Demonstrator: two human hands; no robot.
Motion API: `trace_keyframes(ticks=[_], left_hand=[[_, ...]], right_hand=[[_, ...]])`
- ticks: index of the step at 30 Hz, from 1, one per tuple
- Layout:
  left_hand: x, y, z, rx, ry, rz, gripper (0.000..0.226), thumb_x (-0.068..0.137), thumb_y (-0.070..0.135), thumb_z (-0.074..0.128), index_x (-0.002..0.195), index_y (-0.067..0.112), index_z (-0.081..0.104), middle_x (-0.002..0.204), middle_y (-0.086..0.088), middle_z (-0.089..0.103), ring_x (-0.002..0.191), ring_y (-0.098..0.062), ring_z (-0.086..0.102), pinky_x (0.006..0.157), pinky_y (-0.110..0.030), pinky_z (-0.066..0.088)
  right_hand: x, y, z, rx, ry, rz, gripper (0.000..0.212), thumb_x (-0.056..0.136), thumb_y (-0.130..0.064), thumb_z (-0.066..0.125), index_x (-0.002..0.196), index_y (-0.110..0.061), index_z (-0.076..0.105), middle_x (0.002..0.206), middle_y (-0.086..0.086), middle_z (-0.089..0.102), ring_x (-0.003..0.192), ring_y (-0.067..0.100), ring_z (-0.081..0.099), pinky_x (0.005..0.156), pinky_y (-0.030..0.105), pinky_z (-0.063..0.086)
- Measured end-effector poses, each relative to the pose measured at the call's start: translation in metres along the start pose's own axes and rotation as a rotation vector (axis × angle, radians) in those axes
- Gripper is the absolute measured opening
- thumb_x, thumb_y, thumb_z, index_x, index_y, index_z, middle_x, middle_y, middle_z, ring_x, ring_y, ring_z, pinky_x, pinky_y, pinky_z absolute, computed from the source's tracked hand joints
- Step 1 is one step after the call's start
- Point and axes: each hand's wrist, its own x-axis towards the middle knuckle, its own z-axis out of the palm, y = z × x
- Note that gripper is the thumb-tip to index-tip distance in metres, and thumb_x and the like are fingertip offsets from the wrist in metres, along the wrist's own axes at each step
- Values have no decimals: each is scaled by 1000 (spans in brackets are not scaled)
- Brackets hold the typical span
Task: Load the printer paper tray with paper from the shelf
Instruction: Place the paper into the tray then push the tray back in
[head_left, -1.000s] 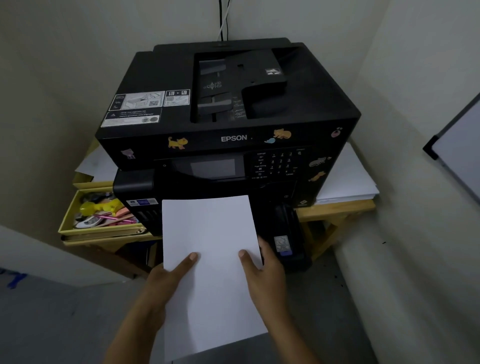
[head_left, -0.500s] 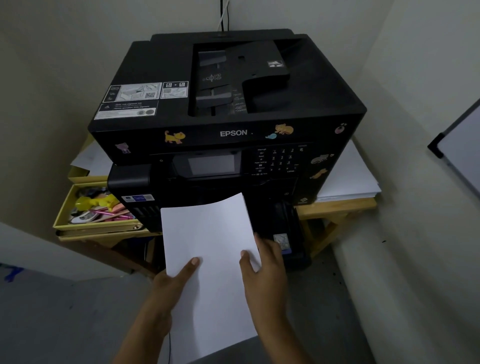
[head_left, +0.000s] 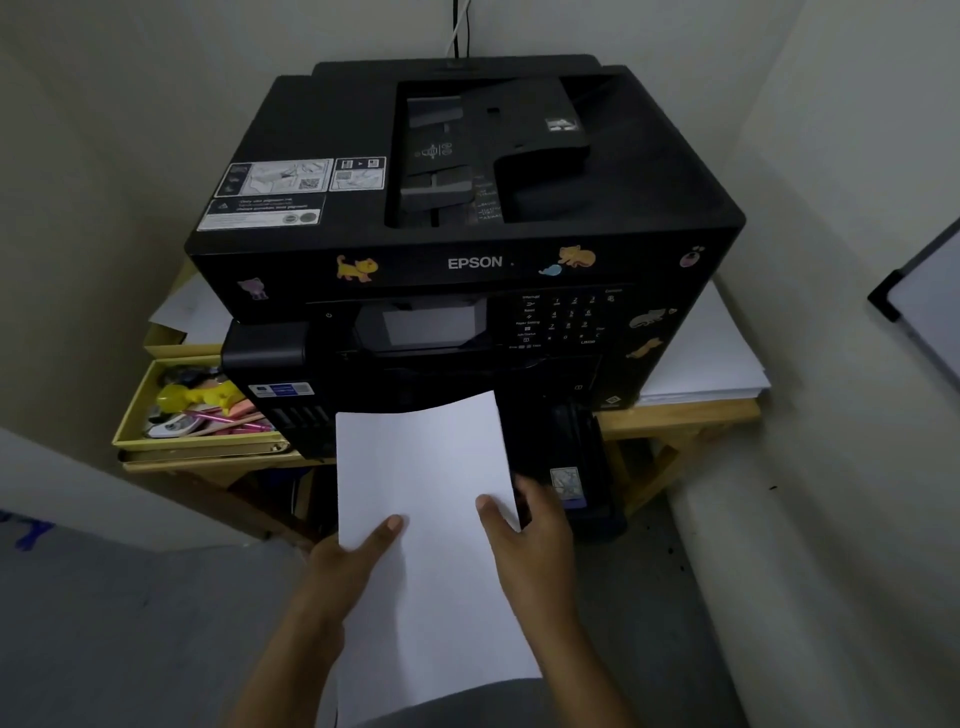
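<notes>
One big black Epson printer (head_left: 467, 249) sits on one wooden table (head_left: 680, 415). It has about six animal stickers on it. One stack of white paper (head_left: 701, 364) lies on the table to the right of the printer. One yellow tray (head_left: 171, 441) full of small things sits to the left. Near the front, one white sheet of paper (head_left: 423, 499) has its far edge at the printer's front. Two hands hold it: the left hand (head_left: 353, 561) pinches its left edge, and the right hand (head_left: 535, 540) pinches its right edge.

Printer (head_left: 649, 208): black, w/ cat stickers; paper (head_left: 426, 493): plain white; side tray (head_left: 136, 400): yellow; table (head_left: 680, 415): pale wood
</notes>
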Motion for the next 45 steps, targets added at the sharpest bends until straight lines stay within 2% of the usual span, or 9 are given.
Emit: trace_keyframes(ticks=[2, 6, 9, 15, 25, 29, 32, 40, 45], left_hand=[[2, -1, 0, 3, -6, 6, 62, 84, 46, 81, 134, 14, 63, 111, -3, 70, 105, -29, 65, 97, -49, 52], [4, 0, -1, -32, -22, -10, 65, 82, 46, 82, 136, 15, 62, 122, -9, 70, 112, -34, 65, 105, -56, 51], [7, -2, -1, -43, -29, -35, 73, 76, 52, 87, 135, 16, 64, 123, -9, 72, 113, -34, 67, 106, -57, 52], [13, -14, -3, -71, -53, -88, 93, 51, 66, 96, 130, 26, 68, 121, -7, 77, 111, -35, 72, 102, -58, 56], [8, -7, -9, -176, -81, -148, 88, 72, 75, 75, 142, 26, 57, 131, -9, 72, 118, -36, 69, 108, -59, 52], [12, -13, -14, -223, -52, -181, 123, 50, 89, 79, 149, 24, 51, 137, -10, 68, 125, -38, 65, 113, -63, 45], [6, -9, -13, -223, -64, -197, 114, 54, 87, 79, 145, 24, 55, 132, -12, 72, 120, -40, 68, 109, -64, 49], [4, -8, -15, -191, -50, -193, 84, 74, 80, 69, 137, 25, 63, 127, -13, 75, 117, -41, 70, 108, -64, 50], [8, -14, -20, -141, -38, -176, 107, 50, 90, 73, 131, 21, 64, 128, -14, 73, 117, -42, 68, 109, -65, 48]], right_hand=[[4, -1, -5, -36, -95, -16, 19, 100, -38, 72, 115, -48, 64, 123, -21, 65, 113, -1, 65, 99, 34, 62], [5, -8, -16, -137, -245, -59, 34, 109, -36, 58, 120, -64, 41, 116, -51, 46, 106, -36, 48, 84, -1, 44], [7, -7, -20, -156, -289, -62, 39, 111, -38, 52, 146, -46, 40, 116, -54, 29, 99, -32, 42, 78, -8, 36], [17, 3, -17, -68, -281, -3, 52, 109, -41, 55, 158, -32, 41, 148, -19, 52, 137, 3, 52, 108, 23, 48], [24, 8, -21, 29, -285, 57, 39, 108, -34, 61, 146, -40, 52, 138, -27, 62, 121, -19, 57, 97, 5, 48], [29, 10, -24, 59, -269, 96, 50, 106, -37, 64, 154, -31, 51, 145, -14, 64, 132, 4, 61, 111, 30, 53], [32, 10, -27, 66, -267, 141, 57, 104, -42, 66, 156, -30, 49, 149, -10, 62, 137, 12, 59, 117, 45, 51], [34, 10, -37, 107, -278, 152, 48, 104, -35, 67, 151, -31, 56, 139, -14, 69, 128, 7, 66, 113, 42, 54], [36, 9, -51, 117, -242, 156, 39, 105, -28, 67, 144, -32, 61, 132, -13, 72, 122, 8, 69, 108, 42, 56]])
